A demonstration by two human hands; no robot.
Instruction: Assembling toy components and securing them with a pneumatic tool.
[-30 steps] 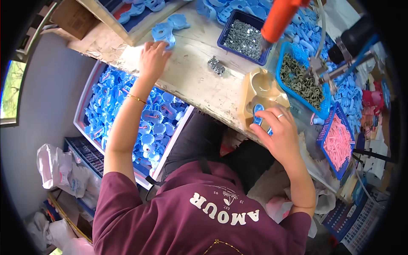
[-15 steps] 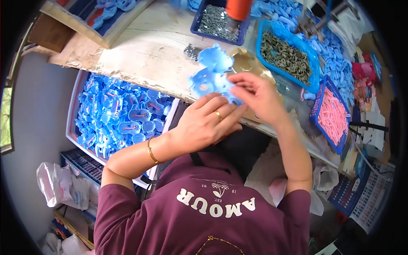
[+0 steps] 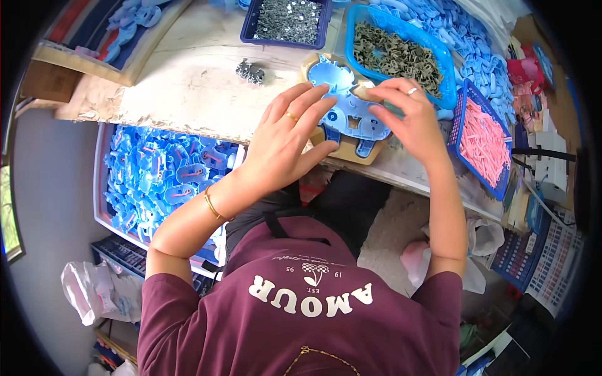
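A light blue plastic shell [image 3: 354, 116], shaped like an animal with a round head part and a wider body, lies hollow side up in a tan fixture [image 3: 370, 152] at the table's front edge. My left hand [image 3: 285, 131] is spread over the left side of the shell, its fingertips at the neck and body. My right hand [image 3: 407, 116] is above the shell's right side. Its thumb and index finger are bent together near the neck, and what sits between them, if anything, is too small to make out.
A blue basket of dark metal clips [image 3: 398, 59] stands behind my right hand, beside a dark tray of small silvery parts [image 3: 285, 22]. Loose silvery parts [image 3: 251, 72] lie on the table. Pink sticks [image 3: 483, 144] fill a basket at right; a crate of blue shells [image 3: 166, 163] stands at left.
The blue shell, held up in my hands before, now lies in the tan fixture. My left hand has opened over it, and my right hand has shifted right. The orange tool overhead has left the view.
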